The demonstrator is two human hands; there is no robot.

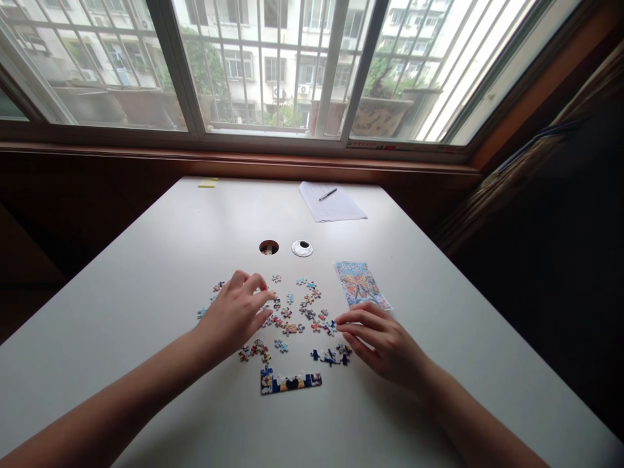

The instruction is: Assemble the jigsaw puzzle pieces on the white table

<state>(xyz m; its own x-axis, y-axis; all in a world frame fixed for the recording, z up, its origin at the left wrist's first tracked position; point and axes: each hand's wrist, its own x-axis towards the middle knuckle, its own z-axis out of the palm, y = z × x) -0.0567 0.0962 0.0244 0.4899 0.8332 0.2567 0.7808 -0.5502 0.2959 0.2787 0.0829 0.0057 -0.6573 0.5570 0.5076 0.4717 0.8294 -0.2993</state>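
Loose jigsaw pieces (311,302) lie scattered over the middle of the white table. My left hand (238,309) hovers over the left part of them, fingers bent, with a gap between thumb and forefinger; no piece shows in it. At the right edge of the spread, my right hand (377,335) has its fingers stretched out and apart, the tips beside a few pieces (330,327). Closer to me lies a joined corner strip of puzzle (291,382). Right of it and farther off are dark blue and white pieces (330,355). Each hand hides whatever lies beneath it.
A colourful picture sheet (361,284) lies just beyond my right hand. Farther back are a round cable hole (269,247), its loose silver cover (302,247), paper sheets (329,205) with a pen (327,194), and yellow sticky notes (208,183). Windows stand behind the table (121,260).
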